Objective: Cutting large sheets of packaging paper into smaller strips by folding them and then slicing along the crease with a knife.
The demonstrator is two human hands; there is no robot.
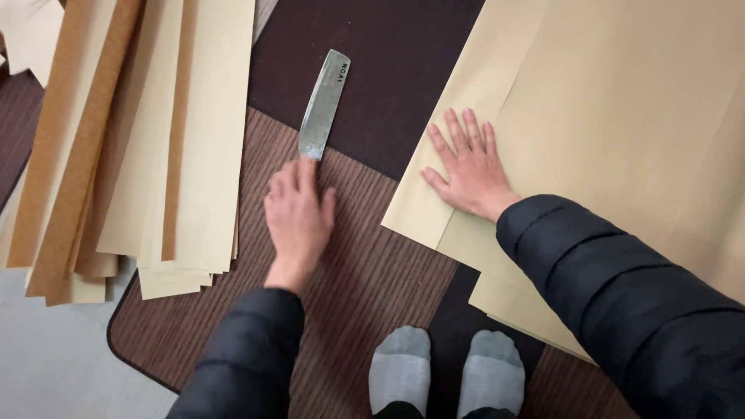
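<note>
On a brown ribbed mat (365,287), the left hand (299,217) closes over the handle of a flat-tipped steel knife (323,105) whose blade points toward one o'clock, while at three o'clock the right hand (466,167) lies open, fingers spread, pressing large tan paper sheets (621,109).

No packages, signs or screens show here. The only marking is a small dark stamped mark (339,71) near the blunt tip of the flat grey metal blade (322,109) lying on the dark brown mat (372,70).
</note>
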